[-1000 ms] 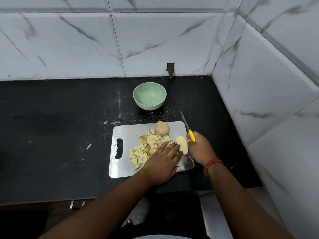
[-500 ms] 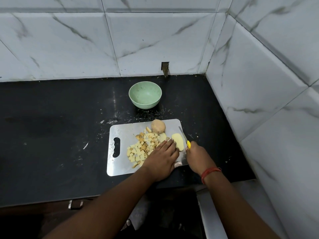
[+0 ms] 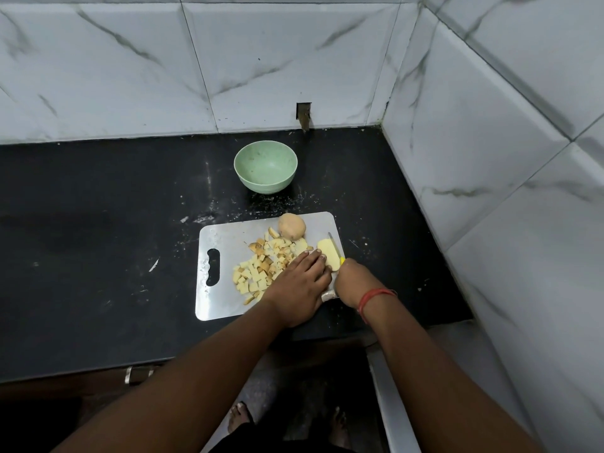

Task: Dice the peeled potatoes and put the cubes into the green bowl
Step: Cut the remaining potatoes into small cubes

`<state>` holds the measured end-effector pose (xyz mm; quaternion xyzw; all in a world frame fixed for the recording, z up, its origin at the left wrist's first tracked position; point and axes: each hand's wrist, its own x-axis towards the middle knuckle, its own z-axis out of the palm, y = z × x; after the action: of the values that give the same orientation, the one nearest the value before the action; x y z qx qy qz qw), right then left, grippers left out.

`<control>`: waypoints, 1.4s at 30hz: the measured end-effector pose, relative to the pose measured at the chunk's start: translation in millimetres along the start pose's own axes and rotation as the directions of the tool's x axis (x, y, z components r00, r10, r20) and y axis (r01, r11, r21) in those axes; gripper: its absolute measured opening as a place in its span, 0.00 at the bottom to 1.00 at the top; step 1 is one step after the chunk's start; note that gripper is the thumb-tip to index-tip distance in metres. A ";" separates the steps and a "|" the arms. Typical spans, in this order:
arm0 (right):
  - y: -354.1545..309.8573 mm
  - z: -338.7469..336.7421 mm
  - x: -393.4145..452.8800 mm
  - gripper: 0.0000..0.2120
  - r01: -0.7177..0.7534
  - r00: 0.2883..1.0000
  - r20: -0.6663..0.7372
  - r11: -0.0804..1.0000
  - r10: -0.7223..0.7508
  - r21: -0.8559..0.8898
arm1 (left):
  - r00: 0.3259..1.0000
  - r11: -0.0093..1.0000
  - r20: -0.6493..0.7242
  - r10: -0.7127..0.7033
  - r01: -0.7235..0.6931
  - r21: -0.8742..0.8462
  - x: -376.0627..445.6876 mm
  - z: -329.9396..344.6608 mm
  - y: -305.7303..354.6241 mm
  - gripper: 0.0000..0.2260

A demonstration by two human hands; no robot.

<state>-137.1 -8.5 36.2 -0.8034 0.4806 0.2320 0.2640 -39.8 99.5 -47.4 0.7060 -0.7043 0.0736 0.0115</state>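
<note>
Since a moment ago: knife [image 3: 334,246] lowered from raised to lying across the potato half [image 3: 329,257], only a sliver of yellow handle showing.

On the black speckled counter [image 3: 98,243], a metal board [image 3: 222,243], rectangular with rounded corners and a slot handle at its left end. Pale, partly browned cubes [image 3: 258,269] heaped mid-board. Left hand [image 3: 299,284] flat, fingers straight, resting on cubes, tips touching the half. Behind, at the far edge, a rounded whole potato [image 3: 292,226]. Further back, apart from the board, a matte green bowl [image 3: 265,166] holding no cubes. Right hand [image 3: 356,284] curled round the knife handle, red thread [image 3: 376,297] at the wrist. No legible writing.
</note>
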 end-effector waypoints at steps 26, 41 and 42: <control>49.2 40.8 -52.0 0.15 0.006 0.995 -0.099 0.997 0.002 0.081 | 0.999 0.999 0.019 -0.036 0.036 -0.009 -1.9 7.1 2.7 0.28; 2.8 4.3 -17.3 0.15 0.129 0.988 -0.076 0.991 -0.131 -0.028 | 0.999 0.998 0.020 -0.048 0.049 -0.043 -3.6 10.5 3.8 0.25; 4.7 4.3 -18.3 0.15 0.145 0.985 -0.087 0.989 -0.147 -0.019 | 0.999 0.998 0.021 -0.049 0.050 -0.046 -3.6 10.4 3.9 0.25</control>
<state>-149.7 4.3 43.5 -0.8476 0.4302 0.1793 0.2537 -42.8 101.8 -58.4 0.7234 -0.6883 0.0501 0.0228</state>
